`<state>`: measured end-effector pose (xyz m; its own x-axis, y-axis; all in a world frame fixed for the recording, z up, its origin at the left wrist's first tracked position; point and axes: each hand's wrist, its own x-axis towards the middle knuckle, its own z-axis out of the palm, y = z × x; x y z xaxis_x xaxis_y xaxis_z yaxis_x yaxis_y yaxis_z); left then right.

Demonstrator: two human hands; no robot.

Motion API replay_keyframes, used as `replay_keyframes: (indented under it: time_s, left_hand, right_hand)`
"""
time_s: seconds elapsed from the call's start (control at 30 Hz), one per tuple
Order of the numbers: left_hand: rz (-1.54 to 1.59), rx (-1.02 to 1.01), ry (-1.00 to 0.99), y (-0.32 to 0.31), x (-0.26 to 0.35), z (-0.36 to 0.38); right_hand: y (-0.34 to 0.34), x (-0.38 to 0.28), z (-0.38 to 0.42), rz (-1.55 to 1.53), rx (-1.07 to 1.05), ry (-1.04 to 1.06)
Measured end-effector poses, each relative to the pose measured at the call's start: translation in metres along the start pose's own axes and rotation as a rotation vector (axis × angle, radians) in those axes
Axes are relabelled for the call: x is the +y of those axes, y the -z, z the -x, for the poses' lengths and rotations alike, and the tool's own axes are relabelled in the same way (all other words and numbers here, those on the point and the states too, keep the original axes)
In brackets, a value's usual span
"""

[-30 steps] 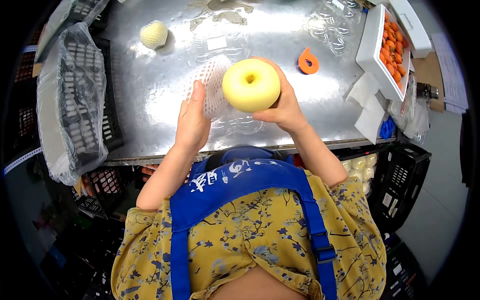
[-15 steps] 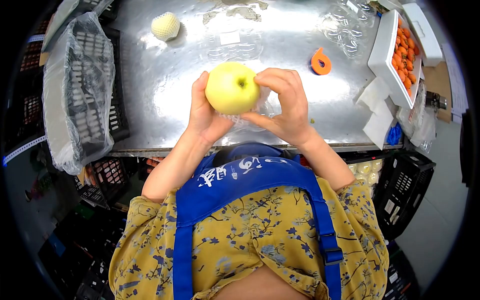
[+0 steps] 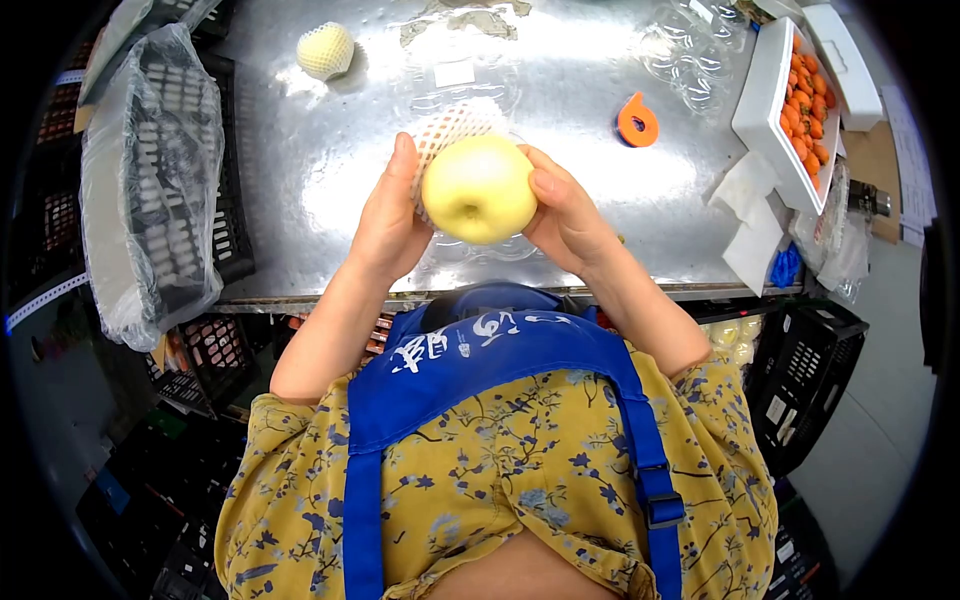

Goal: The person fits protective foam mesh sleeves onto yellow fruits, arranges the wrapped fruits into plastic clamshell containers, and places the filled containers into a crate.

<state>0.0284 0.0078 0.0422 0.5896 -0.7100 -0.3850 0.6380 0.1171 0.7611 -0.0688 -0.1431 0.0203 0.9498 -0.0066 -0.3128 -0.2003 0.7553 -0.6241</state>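
A yellow apple (image 3: 480, 185) is held over the metal table, its dimpled end turned towards me. My right hand (image 3: 568, 222) grips its right side, the thumb on top and the fingers partly hidden beneath. At its left, my left hand (image 3: 392, 225) holds a white foam net (image 3: 445, 130), which stands open behind and beside the apple. The left fingers are largely hidden by the net and the fruit. Further back on the table rests another fruit in a foam net (image 3: 325, 51). Behind the hands lies a clear plastic clamshell box (image 3: 455, 90).
An orange tape dispenser (image 3: 637, 122) lies right of centre on the metal table (image 3: 300, 180). At the right stands a white foam box (image 3: 758, 115) of orange-red fruit, beside white paper (image 3: 745, 200). A plastic-wrapped crate (image 3: 150, 190) lines the left edge. More clear packs (image 3: 690, 50) lie behind.
The apple has turned in my hands and come slightly nearer and to the right. The foam net, earlier mostly hidden under it, now shows open at its left and back.
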Motion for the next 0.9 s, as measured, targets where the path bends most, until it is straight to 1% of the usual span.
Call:
replay_keyframes:
  time_s: [0.07, 0.13, 0.17, 0.23, 0.27, 0.3, 0.33, 0.4, 0.47, 0.53, 0.57, 0.6, 0.67, 0.7, 0.8, 0.9]
  left_hand:
    - [-0.023, -0.013, 0.031, 0.011, 0.001, 0.001]
    - [-0.162, -0.08, -0.069, 0.008, 0.003, 0.002]
    - [-0.232, -0.114, -0.12, 0.005, 0.005, 0.002]
    - [-0.37, -0.12, -0.06, 0.002, 0.007, 0.003]
    - [-0.438, -0.122, -0.029, 0.0, 0.007, 0.003]
    - [-0.374, -0.114, -0.024, 0.002, 0.003, 0.003]
    - [-0.217, -0.117, -0.006, 0.005, -0.001, 0.002]
    - [0.097, -0.118, 0.028, 0.012, -0.008, 0.001]
    - [0.309, -0.153, 0.097, 0.012, -0.012, 0.003]
    - [0.497, -0.188, 0.166, 0.009, -0.019, 0.006]
    - [0.58, -0.204, 0.201, 0.008, -0.024, 0.008]
    - [0.664, -0.22, 0.237, 0.007, -0.027, 0.008]
    - [0.669, -0.202, 0.26, 0.008, -0.029, 0.008]
    - [0.671, -0.189, 0.272, 0.009, -0.03, 0.008]
    - [0.51, -0.189, 0.249, 0.015, -0.023, 0.012]
    - [0.317, -0.186, 0.24, 0.019, -0.022, 0.014]
  right_hand:
    - [-0.004, 0.003, -0.001, 0.091, 0.061, 0.015]
    - [-0.003, 0.005, -0.003, 0.125, 0.115, 0.012]
    - [-0.002, 0.005, -0.003, 0.25, 0.151, 0.034]
    - [-0.002, 0.003, -0.004, 0.502, 0.224, 0.076]
    - [-0.003, 0.001, -0.003, 0.597, 0.226, 0.091]
    - [-0.004, -0.002, -0.001, 0.692, 0.226, 0.106]
    - [-0.003, -0.005, 0.0, 0.787, 0.226, 0.121]
    - [0.007, -0.009, -0.001, 0.661, 0.323, 0.201]
    - [0.015, -0.003, -0.01, 0.364, 0.357, 0.18]
    - [0.01, 0.008, -0.023, -0.102, 0.325, 0.058]
    - [0.003, 0.012, -0.015, -0.357, 0.193, -0.214]
    - [0.0, 0.021, -0.013, -0.302, 0.154, -0.196]
    - [0.001, 0.041, -0.014, -0.193, 0.075, -0.165]
    - [0.0, 0.037, -0.014, -0.355, 0.014, -0.195]
    - [0.002, 0.012, -0.004, -0.416, 0.055, -0.222]
    - [0.028, 0.015, -0.012, 0.166, 0.15, -0.028]
